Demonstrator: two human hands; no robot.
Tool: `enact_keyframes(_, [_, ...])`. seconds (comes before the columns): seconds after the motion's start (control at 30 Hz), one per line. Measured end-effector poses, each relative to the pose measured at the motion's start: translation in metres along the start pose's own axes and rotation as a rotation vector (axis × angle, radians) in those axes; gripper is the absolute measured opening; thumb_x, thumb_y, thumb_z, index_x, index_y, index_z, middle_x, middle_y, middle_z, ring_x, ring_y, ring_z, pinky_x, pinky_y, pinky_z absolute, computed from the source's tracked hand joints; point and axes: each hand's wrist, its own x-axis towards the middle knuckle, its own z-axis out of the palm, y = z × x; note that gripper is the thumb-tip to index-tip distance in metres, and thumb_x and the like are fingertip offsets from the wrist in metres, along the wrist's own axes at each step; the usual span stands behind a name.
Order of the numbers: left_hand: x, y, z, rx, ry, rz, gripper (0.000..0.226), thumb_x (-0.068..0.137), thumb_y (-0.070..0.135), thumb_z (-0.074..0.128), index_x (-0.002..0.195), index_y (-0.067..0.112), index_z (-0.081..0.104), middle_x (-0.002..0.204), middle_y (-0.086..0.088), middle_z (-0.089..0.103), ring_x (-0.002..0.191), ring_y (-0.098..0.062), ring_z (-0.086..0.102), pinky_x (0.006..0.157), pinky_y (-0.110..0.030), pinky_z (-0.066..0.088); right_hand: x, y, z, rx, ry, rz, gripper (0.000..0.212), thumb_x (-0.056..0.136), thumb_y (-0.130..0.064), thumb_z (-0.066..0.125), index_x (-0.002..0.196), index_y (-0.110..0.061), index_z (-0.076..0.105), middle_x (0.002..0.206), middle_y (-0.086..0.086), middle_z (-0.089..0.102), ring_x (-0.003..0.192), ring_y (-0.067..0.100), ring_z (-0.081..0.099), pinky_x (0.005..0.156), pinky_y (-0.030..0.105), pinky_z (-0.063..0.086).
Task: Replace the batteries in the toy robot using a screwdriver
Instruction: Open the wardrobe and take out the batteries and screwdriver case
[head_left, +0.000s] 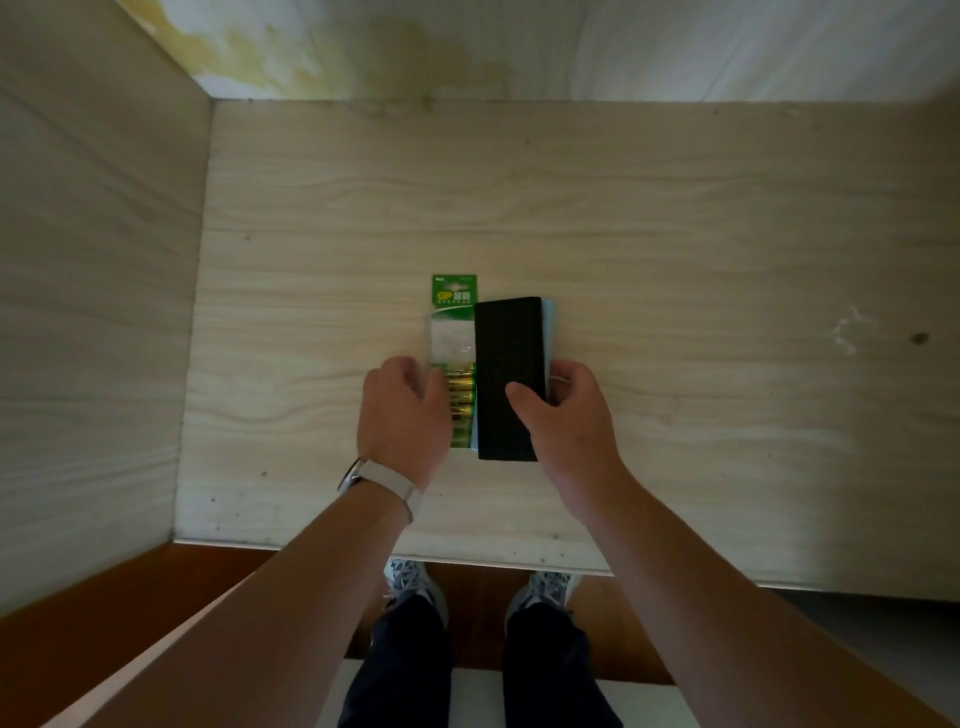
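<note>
Early stage: your left hand (402, 410) fingers curl on battery pack (454, 312), flat on counter (675, 260); right hand (563, 410) fingers grasp black case (506, 353) touching pack. Toy robot, screwdriver not in view; unscrewing, battery swap all left

Table (571, 208): pale wood grain, matt. Battery pack (453, 322): green printed card, clear glossy plastic blister, gold metallic cells. Case (506, 358): black, matt, finely textured.

Bare forearms reach forward over table's (675, 234) near edge. Left hand (402, 415) knuckles-up, fingers curled over battery pack (454, 312). Right hand (563, 410) grips black case (506, 353), thumb on top.
</note>
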Motion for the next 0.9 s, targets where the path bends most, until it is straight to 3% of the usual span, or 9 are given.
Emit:
enact_keyframes(0.1, [-0.004, 0.005, 0.002, 0.027, 0.013, -0.003, 0.022, 0.097, 0.034, 0.055, 0.104, 0.015, 0.062, 0.099, -0.006, 0.061, 0.08, -0.02, 0.057, 0.06, -0.026, 0.036, 0.002, 0.002, 0.004, -0.004, 0.007, 0.007, 0.03, 0.087, -0.021, 0.07, 0.107, -0.029, 0.049, 0.102, -0.004, 0.067, 0.088, 0.012, 0.069, 0.073, 0.03, 0.06])
enact_keyframes(0.27, [-0.007, 0.004, 0.006, -0.042, 0.013, -0.014, 0.007, 0.096, 0.03, 0.059, 0.095, 0.025, 0.055, 0.095, -0.004, 0.064, 0.078, -0.017, 0.06, 0.058, -0.026, 0.039, 0.005, 0.005, 0.006, -0.017, 0.001, 0.034, 0.03, 0.089, -0.023, 0.068, 0.113, -0.028, 0.051, 0.105, -0.004, 0.067, 0.091, 0.013, 0.069, 0.076, 0.034, 0.06])
enact_keyframes(0.4, [-0.002, -0.001, 0.011, -0.066, -0.001, -0.024, 0.028, 0.094, 0.033, 0.062, 0.114, 0.013, 0.064, 0.102, -0.008, 0.064, 0.084, -0.021, 0.063, 0.064, -0.026, 0.043, 0.005, 0.005, 0.006, -0.012, -0.003, 0.041, 0.03, 0.09, -0.024, 0.067, 0.114, -0.03, 0.05, 0.105, -0.004, 0.067, 0.09, 0.013, 0.07, 0.074, 0.033, 0.061])
enact_keyframes(0.5, [0.0, -0.003, 0.013, -0.126, -0.007, -0.027, 0.03, 0.092, 0.038, 0.062, 0.112, 0.016, 0.064, 0.103, -0.008, 0.065, 0.085, -0.021, 0.065, 0.073, -0.038, 0.056, 0.007, 0.006, 0.004, 0.018, -0.009, 0.057, 0.03, 0.089, -0.021, 0.068, 0.114, -0.027, 0.053, 0.106, -0.003, 0.069, 0.09, 0.013, 0.071, 0.074, 0.032, 0.061])
enact_keyframes(0.57, [-0.002, -0.002, 0.014, -0.148, 0.007, -0.024, 0.029, 0.093, 0.037, 0.062, 0.111, 0.014, 0.061, 0.103, -0.007, 0.062, 0.087, -0.021, 0.063, 0.077, -0.041, 0.055, 0.007, 0.006, 0.003, 0.02, -0.008, 0.06, 0.029, 0.089, -0.02, 0.068, 0.112, -0.028, 0.054, 0.105, -0.003, 0.07, 0.089, 0.011, 0.071, 0.072, 0.029, 0.06])
enact_keyframes(0.73, [-0.013, 0.01, 0.014, -0.177, 0.012, 0.023, 0.012, 0.1, 0.029, 0.056, 0.101, 0.019, 0.048, 0.084, 0.005, 0.054, 0.069, -0.011, 0.052, 0.055, -0.021, 0.035, 0.009, 0.007, 0.002, 0.006, -0.01, 0.056, 0.029, 0.089, -0.02, 0.069, 0.114, -0.026, 0.055, 0.104, -0.002, 0.07, 0.088, 0.011, 0.071, 0.07, 0.028, 0.059])
enact_keyframes(0.8, [-0.014, 0.013, 0.015, -0.186, 0.001, 0.051, 0.008, 0.101, 0.027, 0.054, 0.099, 0.021, 0.048, 0.077, 0.011, 0.054, 0.064, -0.002, 0.052, 0.048, -0.014, 0.034, 0.009, 0.008, 0.004, -0.005, -0.01, 0.055, 0.031, 0.088, -0.02, 0.069, 0.117, -0.023, 0.057, 0.104, -0.001, 0.07, 0.088, 0.012, 0.071, 0.073, 0.031, 0.06])
enact_keyframes(0.9, [-0.013, 0.014, 0.016, -0.209, 0.017, 0.058, 0.005, 0.101, 0.023, 0.054, 0.098, 0.02, 0.052, 0.075, 0.012, 0.055, 0.063, 0.001, 0.052, 0.05, -0.011, 0.038, 0.009, 0.008, 0.004, 0.001, -0.007, 0.054, 0.033, 0.088, -0.02, 0.07, 0.119, -0.021, 0.057, 0.105, -0.001, 0.07, 0.089, 0.013, 0.071, 0.076, 0.033, 0.061])
